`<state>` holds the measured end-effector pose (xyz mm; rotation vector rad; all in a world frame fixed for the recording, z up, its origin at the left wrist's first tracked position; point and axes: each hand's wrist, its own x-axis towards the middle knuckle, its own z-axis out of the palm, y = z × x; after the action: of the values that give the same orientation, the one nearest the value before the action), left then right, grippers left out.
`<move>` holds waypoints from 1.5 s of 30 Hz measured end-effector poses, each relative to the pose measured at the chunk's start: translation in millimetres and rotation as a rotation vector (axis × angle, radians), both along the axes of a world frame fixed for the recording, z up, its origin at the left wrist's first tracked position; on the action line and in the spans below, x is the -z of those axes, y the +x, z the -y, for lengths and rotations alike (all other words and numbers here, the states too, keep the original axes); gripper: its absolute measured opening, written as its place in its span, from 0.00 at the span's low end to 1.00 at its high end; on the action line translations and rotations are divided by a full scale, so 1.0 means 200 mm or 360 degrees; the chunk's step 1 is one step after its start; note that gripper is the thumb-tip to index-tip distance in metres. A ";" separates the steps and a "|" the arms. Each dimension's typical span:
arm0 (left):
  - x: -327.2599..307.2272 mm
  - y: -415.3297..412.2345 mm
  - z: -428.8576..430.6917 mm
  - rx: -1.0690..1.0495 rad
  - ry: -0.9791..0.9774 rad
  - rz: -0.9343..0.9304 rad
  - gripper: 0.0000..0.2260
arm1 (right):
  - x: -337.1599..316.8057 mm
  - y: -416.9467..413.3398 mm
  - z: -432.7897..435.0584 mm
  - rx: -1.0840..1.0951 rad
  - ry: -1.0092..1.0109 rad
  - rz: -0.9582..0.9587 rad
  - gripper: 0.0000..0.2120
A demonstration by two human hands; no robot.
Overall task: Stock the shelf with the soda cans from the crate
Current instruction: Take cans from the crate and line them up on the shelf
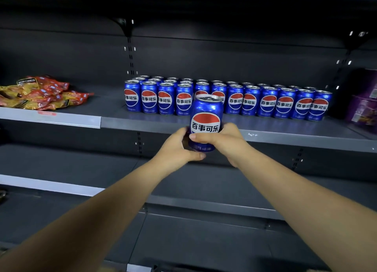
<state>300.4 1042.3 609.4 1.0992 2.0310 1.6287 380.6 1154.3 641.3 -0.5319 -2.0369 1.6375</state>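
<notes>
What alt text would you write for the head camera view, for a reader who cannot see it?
A left hand and right hand together grip one upright blue soda can in front of a dark shelf. Rows of matching cans stand on it, with snack packets to their left and purple boxes to their right.

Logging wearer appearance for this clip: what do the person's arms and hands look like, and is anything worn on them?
The left hand and right hand are bare: no gloves, rings or watch show. The left forearm and right forearm are bare too, with no sleeve in view down to the frame's lower edge. No bands or markings are visible.
</notes>
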 end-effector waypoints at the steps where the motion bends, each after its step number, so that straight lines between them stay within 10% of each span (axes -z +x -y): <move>1: 0.00 -0.05 -0.01 -0.0044 -0.0023 -0.0066 0.25 | 0.00 -0.04 -0.01 0.0035 0.0002 -0.0030 0.12; 14: -0.07 -0.67 -0.23 -0.0451 -0.0136 -0.0672 0.10 | -0.03 -0.56 -0.25 0.0499 0.0168 0.0133 0.29; 34: 0.08 -0.92 -0.44 -0.0216 -0.0336 -0.0551 0.07 | 0.08 -0.80 -0.39 0.0588 0.0280 0.0323 0.29; 45: 0.00 -1.12 -0.53 -0.0119 -0.0274 0.0265 0.06 | 0.14 -0.87 -0.58 0.0557 0.0263 0.0295 0.32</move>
<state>76.1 1148.6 610.2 0.8102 2.0788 1.4927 205.7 1269.6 613.9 -0.9484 -2.0425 1.2424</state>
